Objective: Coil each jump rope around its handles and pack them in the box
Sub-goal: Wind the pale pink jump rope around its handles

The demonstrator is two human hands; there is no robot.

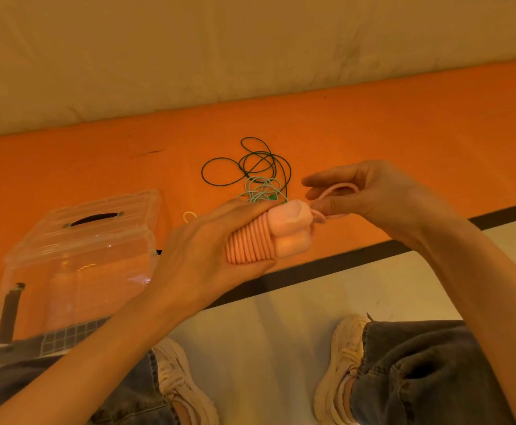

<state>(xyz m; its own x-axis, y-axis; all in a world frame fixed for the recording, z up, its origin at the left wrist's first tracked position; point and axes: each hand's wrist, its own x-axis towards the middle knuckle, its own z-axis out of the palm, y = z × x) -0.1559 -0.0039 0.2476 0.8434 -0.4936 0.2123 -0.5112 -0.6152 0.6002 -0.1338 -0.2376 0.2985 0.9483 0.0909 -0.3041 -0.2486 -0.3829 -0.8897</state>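
Head view: pink jump rope (262, 237), coiled around its handles, is gripped by the left hand (201, 250) at centre. Its loose end loop is pinched by the right hand (370, 197) at 2 o'clock. Clear box (78, 262) sits at 9 o'clock; green ropes (250, 170) lie at 12 o'clock on the orange floor (403, 142).

Pink jump rope (258, 237), dark green rope (247, 167), pale mint rope (261, 187), clear box (78, 256), orange floor mat (373, 133).

no readable text, labels, brands, numbers or signs anywhere
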